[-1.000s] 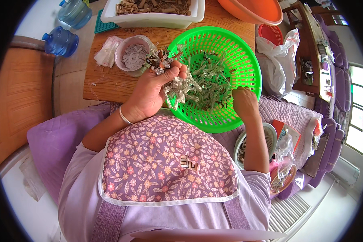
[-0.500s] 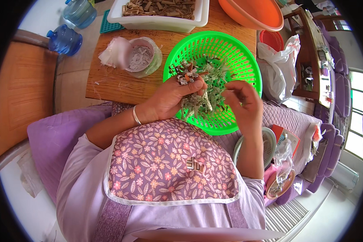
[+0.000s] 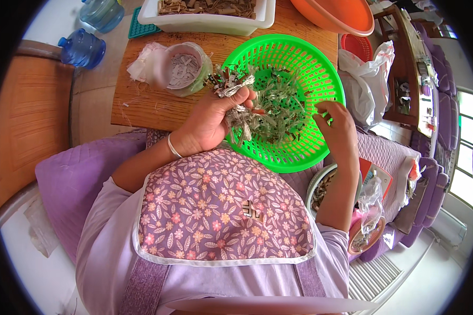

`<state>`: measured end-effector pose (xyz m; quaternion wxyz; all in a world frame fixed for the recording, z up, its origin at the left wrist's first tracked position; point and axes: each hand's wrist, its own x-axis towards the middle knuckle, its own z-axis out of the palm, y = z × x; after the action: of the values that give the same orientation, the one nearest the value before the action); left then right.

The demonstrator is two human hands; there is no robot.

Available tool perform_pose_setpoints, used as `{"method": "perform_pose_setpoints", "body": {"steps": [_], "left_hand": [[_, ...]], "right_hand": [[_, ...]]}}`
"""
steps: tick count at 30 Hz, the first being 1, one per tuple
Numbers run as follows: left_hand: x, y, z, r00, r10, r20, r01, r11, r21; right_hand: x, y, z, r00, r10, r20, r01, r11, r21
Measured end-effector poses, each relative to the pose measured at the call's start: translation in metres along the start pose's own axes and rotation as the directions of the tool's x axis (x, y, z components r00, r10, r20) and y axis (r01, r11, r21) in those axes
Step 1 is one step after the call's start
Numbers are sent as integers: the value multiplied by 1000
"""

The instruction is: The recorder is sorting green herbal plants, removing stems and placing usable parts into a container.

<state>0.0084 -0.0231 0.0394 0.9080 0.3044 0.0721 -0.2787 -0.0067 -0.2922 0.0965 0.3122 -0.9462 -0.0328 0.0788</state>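
Observation:
My left hand (image 3: 207,118) is closed around a bunch of silvery, stringy pieces (image 3: 237,86) with dark and brown ends, held over the left rim of a bright green plastic basket (image 3: 321,59). Part of the bunch hangs below my fingers. Inside the basket lies a loose heap of similar silvery strands (image 3: 284,107). Over the basket's right rim is my right hand (image 3: 337,125), its fingers bent and thumb apart from the forefinger, with nothing visible between them. What exactly the silvery pieces are, I cannot tell.
On the wooden table (image 3: 157,113) stand a tub of flat whitish pieces (image 3: 185,71), a white bin of brown pieces (image 3: 215,23) and an orange basin (image 3: 333,18). A grey-green bowl (image 3: 320,194) sits by my right forearm. A white plastic bag (image 3: 365,84) is beyond the basket.
My right hand has moved right, away from my left hand, toward the basket's rim. My left hand has shifted slightly left and tilted, still gripping the bunch.

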Motion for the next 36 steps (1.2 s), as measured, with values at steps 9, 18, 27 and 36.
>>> {"method": "perform_pose_setpoints", "body": {"steps": [9, 18, 27, 36], "left_hand": [[1, 1, -1, 999, -36, -34, 34, 997, -63], [1, -2, -5, 997, 13, -73, -15, 999, -40], [0, -5, 6, 999, -49, 23, 48, 998, 37], [4, -21, 22, 996, -48, 81, 49, 999, -16]], "right_hand": [[-18, 39, 68, 981, 85, 176, 21, 850, -527], [-11, 15, -1, 973, 160, 164, -122, 968, -221], [-28, -6, -17, 975, 129, -184, 36, 719, 694], [-9, -60, 65, 932, 173, -317, 160, 591, 791]]}}
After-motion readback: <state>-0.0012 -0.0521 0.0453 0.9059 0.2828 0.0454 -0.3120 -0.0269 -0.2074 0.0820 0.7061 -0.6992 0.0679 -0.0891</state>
